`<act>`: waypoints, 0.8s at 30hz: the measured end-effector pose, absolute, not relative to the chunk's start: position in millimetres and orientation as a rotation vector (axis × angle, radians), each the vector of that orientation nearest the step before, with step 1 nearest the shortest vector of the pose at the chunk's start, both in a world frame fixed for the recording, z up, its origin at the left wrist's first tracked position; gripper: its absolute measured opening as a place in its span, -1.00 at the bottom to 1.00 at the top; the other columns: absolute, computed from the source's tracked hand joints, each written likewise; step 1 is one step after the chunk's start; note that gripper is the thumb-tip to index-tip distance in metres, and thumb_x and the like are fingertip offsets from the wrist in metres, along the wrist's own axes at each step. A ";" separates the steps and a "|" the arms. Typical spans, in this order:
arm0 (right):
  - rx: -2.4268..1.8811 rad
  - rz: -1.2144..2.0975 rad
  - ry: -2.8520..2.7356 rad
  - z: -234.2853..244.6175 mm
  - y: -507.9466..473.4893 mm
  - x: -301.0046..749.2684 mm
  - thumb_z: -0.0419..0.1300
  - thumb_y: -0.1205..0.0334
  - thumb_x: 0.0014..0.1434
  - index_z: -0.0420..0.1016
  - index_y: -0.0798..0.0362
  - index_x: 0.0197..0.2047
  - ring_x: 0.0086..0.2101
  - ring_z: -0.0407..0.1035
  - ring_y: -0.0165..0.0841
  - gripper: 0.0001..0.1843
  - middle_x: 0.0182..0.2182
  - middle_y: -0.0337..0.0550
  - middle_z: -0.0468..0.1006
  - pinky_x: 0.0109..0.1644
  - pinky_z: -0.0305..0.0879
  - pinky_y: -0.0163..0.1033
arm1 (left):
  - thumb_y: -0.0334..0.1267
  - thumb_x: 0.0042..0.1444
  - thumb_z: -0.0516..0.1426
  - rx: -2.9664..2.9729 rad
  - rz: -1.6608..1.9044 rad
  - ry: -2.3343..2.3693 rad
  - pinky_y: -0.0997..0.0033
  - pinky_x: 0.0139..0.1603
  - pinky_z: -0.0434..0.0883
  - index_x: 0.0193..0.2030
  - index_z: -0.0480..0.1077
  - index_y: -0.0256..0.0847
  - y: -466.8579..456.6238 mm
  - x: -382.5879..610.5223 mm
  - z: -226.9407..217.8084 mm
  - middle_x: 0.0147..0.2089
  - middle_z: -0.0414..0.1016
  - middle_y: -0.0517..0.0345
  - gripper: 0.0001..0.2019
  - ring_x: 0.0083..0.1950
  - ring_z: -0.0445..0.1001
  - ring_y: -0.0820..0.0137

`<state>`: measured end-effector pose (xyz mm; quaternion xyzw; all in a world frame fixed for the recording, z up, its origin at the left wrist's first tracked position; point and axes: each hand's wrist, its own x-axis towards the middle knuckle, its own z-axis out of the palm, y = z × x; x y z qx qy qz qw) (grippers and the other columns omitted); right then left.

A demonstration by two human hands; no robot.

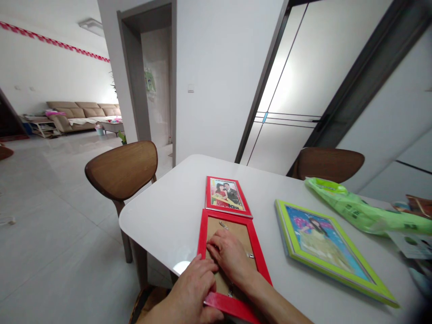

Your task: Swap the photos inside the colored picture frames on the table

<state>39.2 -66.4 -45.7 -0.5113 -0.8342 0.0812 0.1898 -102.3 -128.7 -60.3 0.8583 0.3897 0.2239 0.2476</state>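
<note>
A red picture frame [258, 245] lies face down on the white table [168, 211], its brown backing board up. My left hand [194, 288] rests on the frame's left edge and near corner, fingers curled over the red rim. My right hand [231, 258] lies on the backing board, fingertips pressed together against its left side near a small metal clip. A second red frame [227, 195] with a photo of two people lies face up just beyond it, touching its far edge.
A green-framed picture [332, 249] lies face up to the right. A green plastic bag [364, 211] and some papers sit at the far right. Wooden chairs stand at the left corner [123, 168] and far side [327, 164] of the table.
</note>
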 end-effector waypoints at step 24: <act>-1.614 0.397 -1.790 -37.1 -32.1 101.3 -0.07 0.02 0.04 0.39 0.05 -0.46 -0.43 0.34 -0.37 -0.67 -0.47 -0.19 0.49 -0.34 0.18 -0.31 | -0.27 -0.06 0.13 2.694 0.454 1.115 -0.02 0.07 0.12 -0.28 0.24 -0.24 -129.1 -88.3 -64.8 -0.03 0.33 -0.09 -0.80 0.01 0.28 0.15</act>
